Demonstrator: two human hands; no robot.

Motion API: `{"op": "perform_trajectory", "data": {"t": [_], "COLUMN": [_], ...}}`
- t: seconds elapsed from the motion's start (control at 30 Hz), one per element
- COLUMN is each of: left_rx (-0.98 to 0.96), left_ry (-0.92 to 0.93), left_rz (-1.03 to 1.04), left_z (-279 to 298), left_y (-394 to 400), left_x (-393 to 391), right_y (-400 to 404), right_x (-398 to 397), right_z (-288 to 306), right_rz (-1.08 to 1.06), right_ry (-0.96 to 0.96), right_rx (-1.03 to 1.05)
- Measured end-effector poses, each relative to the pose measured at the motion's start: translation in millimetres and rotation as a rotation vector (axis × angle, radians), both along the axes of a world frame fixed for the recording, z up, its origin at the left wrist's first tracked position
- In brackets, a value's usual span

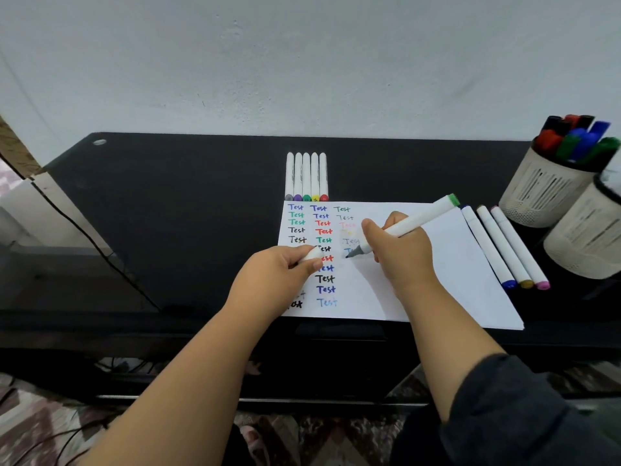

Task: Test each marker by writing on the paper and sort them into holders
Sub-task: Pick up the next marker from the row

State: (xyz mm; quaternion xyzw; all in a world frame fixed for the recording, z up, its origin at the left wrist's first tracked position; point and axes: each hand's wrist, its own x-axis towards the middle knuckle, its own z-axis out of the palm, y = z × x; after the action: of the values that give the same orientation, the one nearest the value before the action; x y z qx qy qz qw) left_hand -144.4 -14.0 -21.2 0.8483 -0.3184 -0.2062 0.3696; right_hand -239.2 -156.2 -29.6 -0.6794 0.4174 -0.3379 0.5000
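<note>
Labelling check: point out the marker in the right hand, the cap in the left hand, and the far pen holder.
green-ended marker [416, 219], head view, mid barrel.
marker cap [312, 254], head view, white end showing past fingers.
far pen holder [544, 193], head view, slotted wall.

Bare desk [168, 203] left of paper [420, 280]: open passage. Right blocked by 3 loose markers [504, 243] & two holders [544, 193]; five-marker row [306, 176] bars the paper's far edge.

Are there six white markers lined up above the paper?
No, only five white markers lie side by side on the black desk, just above the white sheet of paper.
</note>
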Motion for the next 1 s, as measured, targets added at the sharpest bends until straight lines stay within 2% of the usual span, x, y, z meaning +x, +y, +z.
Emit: {"op": "perform_trajectory", "data": {"t": [0.43, 1.0], "left_rx": [-0.030, -0.007], "left_ry": [-0.016, -0.018], "left_rz": [0.007, 0.001], "left_z": [-4.3, -2.8], "left_y": [-1.5, -1.2], "left_x": [1.8, -1.3], "right_y": [2.3, 1.0], "right_x": [3.1, 0.1], "right_z": [-7.9, -7.7], "right_rz": [0.012, -0.022], "right_ry": [0.043, 0.015], "right_rx": [-0.102, -0.090]}}
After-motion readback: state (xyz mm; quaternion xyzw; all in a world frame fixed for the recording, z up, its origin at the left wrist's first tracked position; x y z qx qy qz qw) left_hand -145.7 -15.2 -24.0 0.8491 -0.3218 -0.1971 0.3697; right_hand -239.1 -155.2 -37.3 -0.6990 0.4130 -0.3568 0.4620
